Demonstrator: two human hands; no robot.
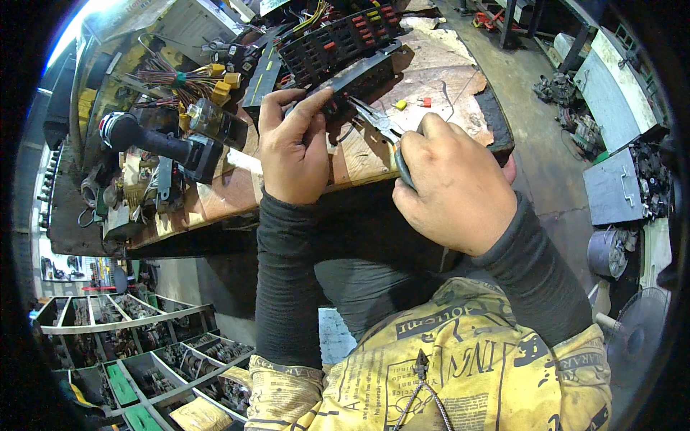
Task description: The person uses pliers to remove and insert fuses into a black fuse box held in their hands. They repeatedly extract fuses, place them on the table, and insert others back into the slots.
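My right hand (456, 187) is wrapped round the handles of a pair of pliers (381, 123). Their metal jaws point up and left, toward the near end of a long black housing (366, 77). At that same end, my left hand (295, 147) is closed with bent fingers, the index finger laid against the housing. What lies between the left thumb and fingers is mostly hidden. Behind the housing is a black fuse box (338, 44) with rows of red fuses. A small yellow fuse (400, 105) and a red fuse (425, 102) lie right of the jaws.
A cordless power tool (162, 144) rests on the wooden bench (359, 154) at left, near a wire bundle (169, 77) with yellow connectors. Divided shelves (136, 345) of parts stand lower left. A fan (640, 330) and a grey metal box (614, 185) are at right.
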